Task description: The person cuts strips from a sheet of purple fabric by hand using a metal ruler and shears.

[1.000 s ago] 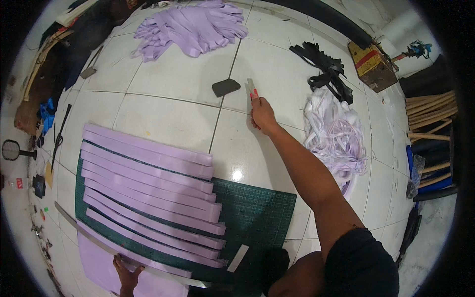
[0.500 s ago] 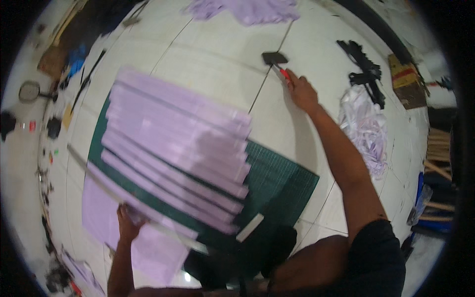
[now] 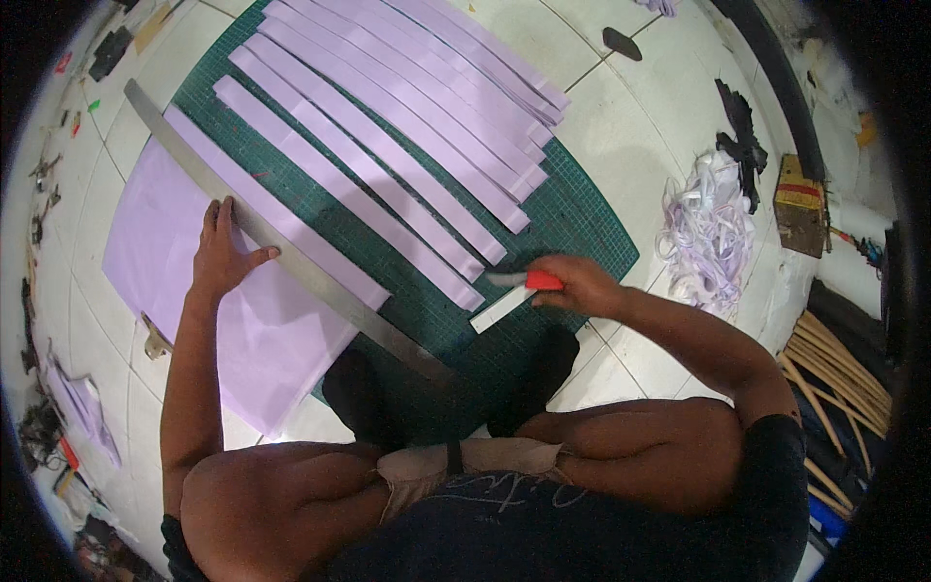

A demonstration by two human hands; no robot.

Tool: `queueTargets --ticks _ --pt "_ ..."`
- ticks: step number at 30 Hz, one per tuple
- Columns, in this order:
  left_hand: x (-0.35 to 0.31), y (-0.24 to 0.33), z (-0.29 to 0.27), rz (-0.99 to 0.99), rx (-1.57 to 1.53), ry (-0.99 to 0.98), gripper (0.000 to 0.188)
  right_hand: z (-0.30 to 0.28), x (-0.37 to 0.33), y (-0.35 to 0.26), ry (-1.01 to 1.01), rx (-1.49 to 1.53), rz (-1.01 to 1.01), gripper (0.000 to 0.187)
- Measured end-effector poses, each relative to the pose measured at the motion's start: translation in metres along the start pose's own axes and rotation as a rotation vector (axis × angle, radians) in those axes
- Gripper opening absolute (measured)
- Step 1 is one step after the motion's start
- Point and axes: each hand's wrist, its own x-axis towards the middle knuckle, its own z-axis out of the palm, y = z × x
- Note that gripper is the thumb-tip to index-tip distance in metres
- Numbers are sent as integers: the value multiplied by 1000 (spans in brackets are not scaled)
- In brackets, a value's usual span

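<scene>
My left hand (image 3: 231, 254) presses on a long metal ruler (image 3: 291, 262), its fingers spread and thumb apart. Under the ruler lies a lilac fabric sheet (image 3: 175, 242), partly on a green cutting mat (image 3: 582, 213). In my right hand (image 3: 582, 287) is a red-handled knife (image 3: 543, 280), its grey blade smeared by motion and pointing left. The knife is over a short white strip (image 3: 499, 310) on the mat. Several cut lilac fabric strips (image 3: 349, 194) lie side by side beyond the ruler, their right ends close to the blade.
A small dark block (image 3: 622, 44) rests on the tiled floor at the far right. A heap of white and lilac scraps (image 3: 703, 233), black straps (image 3: 740, 136) and a box (image 3: 801, 204) are to the right. Wooden sticks (image 3: 839, 369) lie by the right edge. My feet are at the mat's near edge.
My right hand has drawn the knife back from the dark block to the mat's right part. The view has tilted nearer to my body. My left hand still presses the ruler.
</scene>
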Motion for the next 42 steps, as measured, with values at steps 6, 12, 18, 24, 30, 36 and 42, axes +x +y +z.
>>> queueTargets --ticks 6,12,18,24,30,36,42 --pt "3 6 -9 -45 -14 -50 116 -4 18 -10 -278 -185 129 44" --pt "-3 0 -9 -62 5 -40 116 -29 2 -49 -157 55 55 40" --pt "-7 2 -15 -103 -7 -51 118 -90 78 -137 -100 597 435 46" --pt "-6 7 -16 -106 -33 -59 118 -34 158 -147 373 708 303 44" --pt "-7 4 -11 -72 -21 -20 117 56 148 -109 315 712 480 34" --pt "-5 4 -12 -78 -24 -18 116 79 144 -105 382 699 581 33" --pt "-2 6 -8 -78 -13 -18 116 95 141 -92 455 602 501 38"
